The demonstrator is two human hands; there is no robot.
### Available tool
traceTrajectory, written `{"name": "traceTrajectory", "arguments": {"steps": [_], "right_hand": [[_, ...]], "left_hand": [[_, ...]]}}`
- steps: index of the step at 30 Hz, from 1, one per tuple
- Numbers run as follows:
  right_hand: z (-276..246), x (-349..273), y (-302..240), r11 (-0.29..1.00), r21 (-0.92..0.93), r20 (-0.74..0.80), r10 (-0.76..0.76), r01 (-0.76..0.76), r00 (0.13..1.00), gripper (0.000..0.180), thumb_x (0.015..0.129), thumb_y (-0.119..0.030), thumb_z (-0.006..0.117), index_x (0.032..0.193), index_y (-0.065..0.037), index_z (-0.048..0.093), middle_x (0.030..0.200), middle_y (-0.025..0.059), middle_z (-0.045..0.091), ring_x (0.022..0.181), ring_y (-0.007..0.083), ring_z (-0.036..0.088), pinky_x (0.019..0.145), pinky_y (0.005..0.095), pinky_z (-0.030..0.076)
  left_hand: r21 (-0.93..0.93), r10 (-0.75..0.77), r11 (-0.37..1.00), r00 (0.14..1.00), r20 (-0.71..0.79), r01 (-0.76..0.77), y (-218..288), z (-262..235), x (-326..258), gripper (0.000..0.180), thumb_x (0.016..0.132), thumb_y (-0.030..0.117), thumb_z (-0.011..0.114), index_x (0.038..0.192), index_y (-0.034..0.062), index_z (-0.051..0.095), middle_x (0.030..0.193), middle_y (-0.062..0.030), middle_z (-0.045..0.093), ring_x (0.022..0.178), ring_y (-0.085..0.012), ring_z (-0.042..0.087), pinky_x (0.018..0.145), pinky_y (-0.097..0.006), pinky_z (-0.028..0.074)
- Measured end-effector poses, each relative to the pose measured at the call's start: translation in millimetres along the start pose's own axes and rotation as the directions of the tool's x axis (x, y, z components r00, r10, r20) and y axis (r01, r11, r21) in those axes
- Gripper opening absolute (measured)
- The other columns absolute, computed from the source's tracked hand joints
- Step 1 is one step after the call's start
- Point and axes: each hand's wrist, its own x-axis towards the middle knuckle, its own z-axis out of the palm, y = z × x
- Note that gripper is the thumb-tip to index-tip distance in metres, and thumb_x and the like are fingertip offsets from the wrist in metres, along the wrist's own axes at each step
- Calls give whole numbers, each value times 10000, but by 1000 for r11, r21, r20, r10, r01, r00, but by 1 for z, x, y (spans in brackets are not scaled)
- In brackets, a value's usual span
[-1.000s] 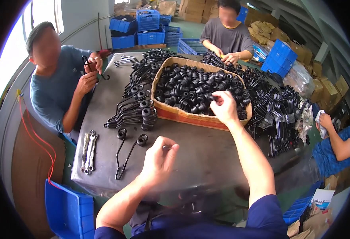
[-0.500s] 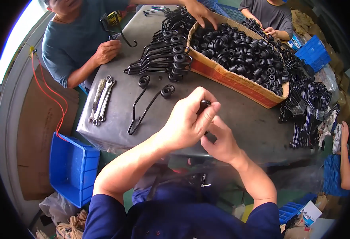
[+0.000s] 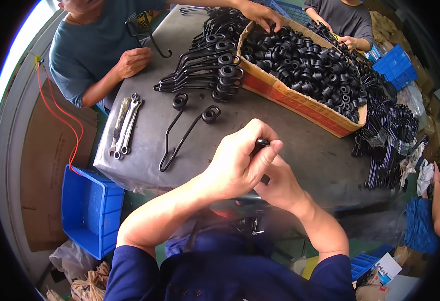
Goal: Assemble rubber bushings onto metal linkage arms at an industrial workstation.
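My left hand (image 3: 237,160) is closed around a black part whose rounded end (image 3: 262,143) shows between thumb and fingers. My right hand (image 3: 282,185) is just below it, fingers curled against the same part's lower end. Most of that part is hidden, so its full shape cannot be made out. Both hands are over the table's near edge. Beyond my left hand, a bent black wire piece (image 3: 166,145) with a rubber bushing on each end lies on the grey table (image 3: 300,150).
An open carton (image 3: 280,98) of black bushings stands across the table. Stacked bent wire pieces (image 3: 200,75) are beside it, more bundled pieces (image 3: 388,130) at right. Wrenches (image 3: 127,125) lie at left. A co-worker's hand (image 3: 262,15) reaches into the carton. A blue bin (image 3: 102,215) stands at lower left.
My hands have come slightly toward me, and the right has drawn closer under the left. The co-worker's hand at the carton has shifted a little to the right.
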Motion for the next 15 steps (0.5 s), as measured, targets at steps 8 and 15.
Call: {"name": "traceTrajectory", "arguments": {"steps": [8,15], "right_hand": [[-58,34,-32,943,24,-508,-274,331,817,315,884,43,640,1193,36,579,1206,171,616,1061,253,632,943,343,504],[37,53,14,973,-59,-585,-216,224,782,115,949,-156,607,960,-49,649,921,144,668,813,300,666,713,380,534]], "left_hand": [[36,-103,994,995,-19,104,9,-3,-1,112,941,54,638,973,10,540,743,-106,618,607,-178,605,575,-308,490],[69,-34,997,998,-44,37,3,1,-3,141,1012,133,569,965,12,513,762,-34,609,656,-75,546,601,-233,459]]}}
